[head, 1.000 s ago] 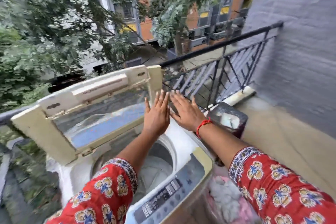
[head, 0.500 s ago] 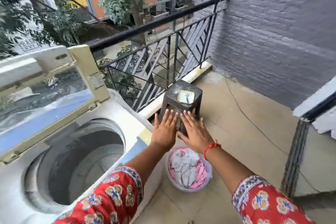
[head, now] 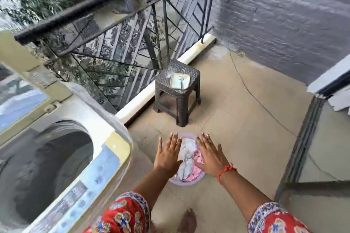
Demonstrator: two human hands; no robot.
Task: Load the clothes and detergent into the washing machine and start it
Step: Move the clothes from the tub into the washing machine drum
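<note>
A top-loading washing machine (head: 117,149) fills the left side, its lid (head: 17,58) raised and its drum (head: 47,166) showing no clothes. On the floor to its right sits a lilac tub (head: 186,182) holding white and pink clothes (head: 187,159). My left hand (head: 167,154) and my right hand (head: 211,154) hover flat above the tub, fingers spread, one on each side of the clothes, holding nothing. A small dish (head: 179,80) with a spoon rests on a dark woven stool (head: 177,89) beyond the tub.
A black metal railing (head: 117,30) runs along the balcony edge behind the machine and stool. A grey brick wall (head: 284,15) closes the far side. A thin cable (head: 251,91) trails across the tan floor. A door threshold (head: 301,138) lies at the right.
The view swung right and down from the open machine to the floor. Both hands came off the raised lid and dropped over the tub of clothes, spreading slightly apart.
</note>
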